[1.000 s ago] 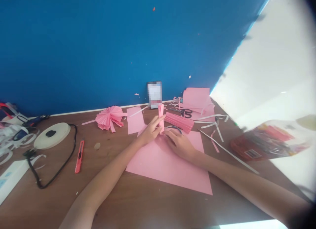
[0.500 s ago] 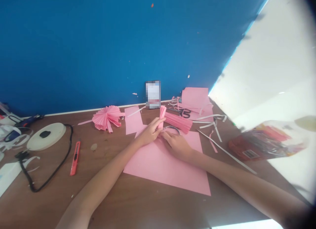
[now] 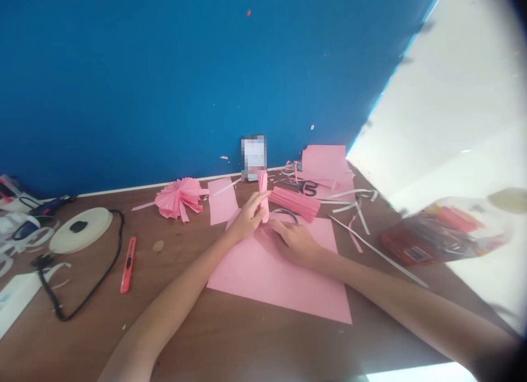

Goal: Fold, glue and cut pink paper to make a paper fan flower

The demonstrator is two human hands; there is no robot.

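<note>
Pleats of a pink folded strip (image 3: 262,183) sit pinched between thumb and fingers of the left hand (image 3: 246,218), a narrow grip with the strip roughly upright. The right hand (image 3: 295,240) lies palm down, fingers curled in near the strip's lower end; whether its grip holds anything, or touches the strip, I cannot tell. The strip stands between the two hands, towards the far edge of a large pink sheet (image 3: 280,283) lying flat on the desk (image 3: 197,332).

The step in hand looks like working the lower end of this narrow pleated piece while the left hand steadies it. A next move would call for a firm pinch, so that the folds stay stacked, and for the right fingertips to meet the lower end squarely.

Just beyond the right hand a ring-shaped object (image 3: 293,215) shows in part, with another pleated bundle (image 3: 296,204) behind it. Black-handled scissors (image 3: 308,188) lie farther back. Leftward are a pleated pink fan (image 3: 179,199), spread out, and a red cutter (image 3: 128,265), well apart from the hands.
</note>
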